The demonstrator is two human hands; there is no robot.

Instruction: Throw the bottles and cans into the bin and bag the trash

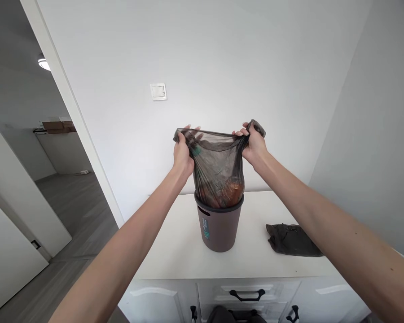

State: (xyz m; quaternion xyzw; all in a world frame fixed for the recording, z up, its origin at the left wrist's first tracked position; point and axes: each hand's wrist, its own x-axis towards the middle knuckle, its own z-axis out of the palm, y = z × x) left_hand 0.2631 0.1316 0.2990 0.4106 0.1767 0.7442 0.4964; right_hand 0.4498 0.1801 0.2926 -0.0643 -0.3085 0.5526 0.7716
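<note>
A sheer black trash bag (215, 166) rises out of a brown trash can (221, 229) on the white cabinet top. Its mouth is stretched between my two hands above the can. My left hand (184, 152) grips the bag's left edge, some fingers showing through the film. On the other side my right hand (254, 142) is closed around the bunched right edge. Through the film I see an orange-brown item low in the bag and a green patch near my left hand; I cannot make out what they are.
A folded dark plastic bag (291, 240) lies on the cabinet top (175, 255) to the right, partly behind my right forearm. Black handles (247, 296) are on the cabinet front. A light switch (158, 92) is on the wall; a doorway opens at left.
</note>
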